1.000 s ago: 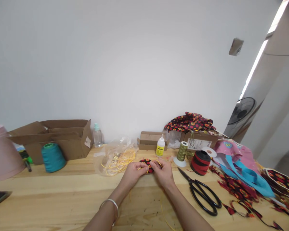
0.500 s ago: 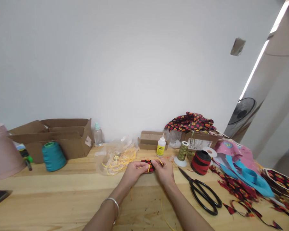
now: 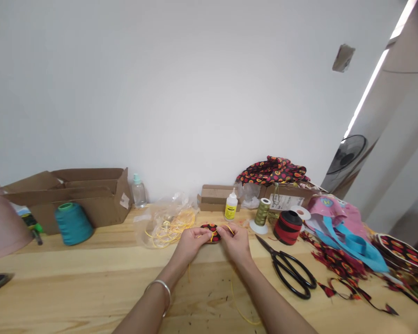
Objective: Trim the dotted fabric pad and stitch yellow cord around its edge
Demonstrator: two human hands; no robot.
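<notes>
Just above the wooden table, both hands meet at a small, rounded dark fabric piece (image 3: 214, 236) with a red and orange print. My left hand (image 3: 191, 244) is closed in a pinch at its left end, thumb on top. My right hand (image 3: 237, 245), also pinched, grips a thin yellow cord (image 3: 231, 229) at the right end. Part of the cord lies across the fabric; its exact path is hidden by the fingers. Loose cord hangs below the left hand and trails onto the table beside my right forearm.
Black-handled scissors (image 3: 288, 268) lie right of my right forearm. Behind the hands stand a glue bottle (image 3: 231, 207), a green thread spool (image 3: 262, 213) and a red-black cone (image 3: 288, 227). A plastic bag (image 3: 167, 225) of yellow cord, a teal cone (image 3: 74, 225) and a cardboard box (image 3: 90, 204) are left.
The view has shifted slightly, so everything sits a little higher and further left. Both hands keep their pinch at the fabric piece, with only slight finger movement.
</notes>
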